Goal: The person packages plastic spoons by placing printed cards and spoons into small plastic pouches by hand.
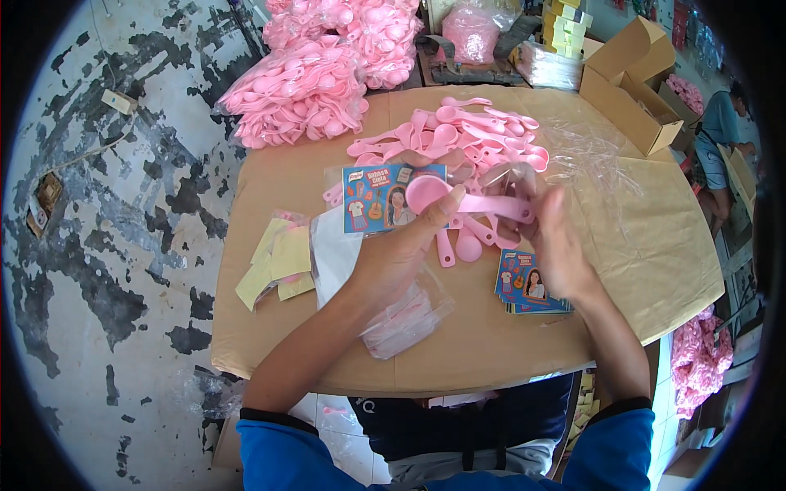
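Over the middle of the table, my left hand [409,237] is closed on a pink plastic spoon [491,206], its thumb pressed near the bowl. A blue printed card [372,200] lies just behind the spoon in the same hand. My right hand [559,245] is at the handle's end, with its fingers curled and partly blurred; what they grip is hard to make out. Beneath and beyond both hands spreads a pile of loose pink spoons [483,135]. A stack of blue cards [528,282] sits below my right hand.
Clear plastic bags [409,315] and yellow paper pieces [278,258] lie left on the brown-covered table [303,352]. Bulging bags of spoons [299,90] stand far left. Clear film [594,155] and an open cardboard box [630,98] are right. Another person [720,131] sits beyond.
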A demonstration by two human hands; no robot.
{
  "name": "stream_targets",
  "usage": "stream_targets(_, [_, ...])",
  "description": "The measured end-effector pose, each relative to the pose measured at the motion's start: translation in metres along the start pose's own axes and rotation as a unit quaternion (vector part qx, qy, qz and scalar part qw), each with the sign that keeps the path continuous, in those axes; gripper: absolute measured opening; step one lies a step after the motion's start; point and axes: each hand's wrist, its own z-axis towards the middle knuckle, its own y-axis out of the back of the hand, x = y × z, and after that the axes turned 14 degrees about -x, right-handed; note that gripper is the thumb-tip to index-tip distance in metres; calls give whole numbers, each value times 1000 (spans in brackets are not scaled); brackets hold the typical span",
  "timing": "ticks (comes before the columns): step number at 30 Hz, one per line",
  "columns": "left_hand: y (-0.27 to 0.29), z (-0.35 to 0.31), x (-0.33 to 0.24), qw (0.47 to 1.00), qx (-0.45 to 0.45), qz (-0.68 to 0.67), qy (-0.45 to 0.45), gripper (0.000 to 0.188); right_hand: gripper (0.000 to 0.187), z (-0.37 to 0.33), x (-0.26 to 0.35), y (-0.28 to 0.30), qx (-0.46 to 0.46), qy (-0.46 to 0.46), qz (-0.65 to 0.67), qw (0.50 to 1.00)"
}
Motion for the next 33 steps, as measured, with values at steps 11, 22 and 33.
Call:
stream_targets(11, [20,24,-13,990,-57,93,-86,53,9,29,38,42,-55,246,-302,919])
stream_targets(22, [-12,-20,6,934,152,318,-64,59,13,10,22,-12,-98,256,-256,927])
stream_targets(33, [-10,-17,20,954,85,278,-68,71,21,25,17,2,-100,233,-115,960])
